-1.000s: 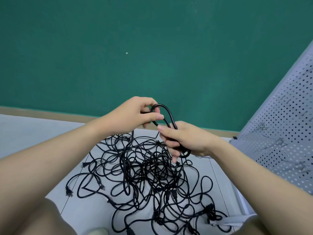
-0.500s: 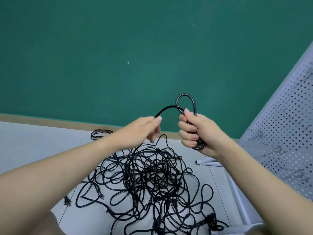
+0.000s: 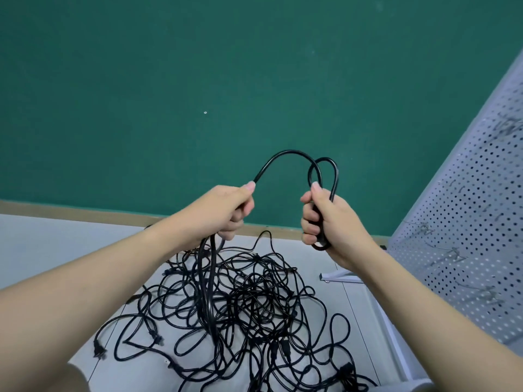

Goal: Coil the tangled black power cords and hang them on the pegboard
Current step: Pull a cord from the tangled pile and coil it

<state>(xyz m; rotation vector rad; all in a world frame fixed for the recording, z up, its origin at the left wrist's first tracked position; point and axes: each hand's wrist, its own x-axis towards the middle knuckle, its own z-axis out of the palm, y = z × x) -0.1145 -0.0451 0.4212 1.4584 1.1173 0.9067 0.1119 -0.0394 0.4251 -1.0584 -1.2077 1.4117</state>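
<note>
Wall [image 3: 198,80], green, fills the upper view, with a tan skirting strip [image 3: 85,213] along its foot. Floor [image 3: 56,250], pale and tiled, carries everything else (no desk here).

Pegboard [image 3: 467,222], grey and perforated, leans in at your right; several wire hooks [image 3: 450,257] stand out from it, none yet carrying a cord.

Tangle of black power cords [image 3: 249,304], one heap on the floor between your forearms, plugs showing at its left and lower right edges.

Cord in work [image 3: 285,157], arching between your two hands above the heap.

Right hand [image 3: 325,219], fingers curled round a small coil of about two loops, thumb pressing the top.

Left hand [image 3: 226,207], fingers curled round the free run, which drops from your fist into the heap.

Step in hand, as judged: feeding the next loop. Draw slack gently through your left hand, lay each turn the same size as those already held, and stop to free a snag rather than pull (a tug would likely tighten the heap). Hooks are near your right hand once the coil is done.
</note>
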